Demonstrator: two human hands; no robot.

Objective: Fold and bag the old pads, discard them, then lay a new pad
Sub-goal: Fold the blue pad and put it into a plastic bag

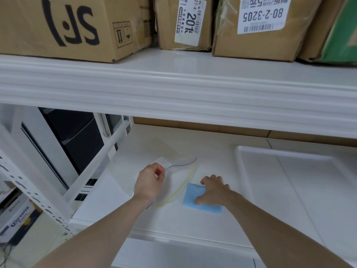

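Note:
A clear zip bag [180, 176] with a blue and yellow seal strip lies on the white lower shelf [193, 219], its mouth held apart. My left hand [148, 182] pinches the bag's upper edge near the blue strip. A folded light-blue pad [195, 198] sits just right of the bag's opening, touching the yellow strip. My right hand [213, 189] rests on the pad, fingers and thumb gripping it flat against the shelf.
A white shallow tray [289, 171] lies to the right on the shelf. The upper shelf [173, 88] overhangs closely and carries several cardboard boxes [67, 26]. A white frame and dark panel [77, 140] stand left. A beer carton [17, 219] sits on the floor at left.

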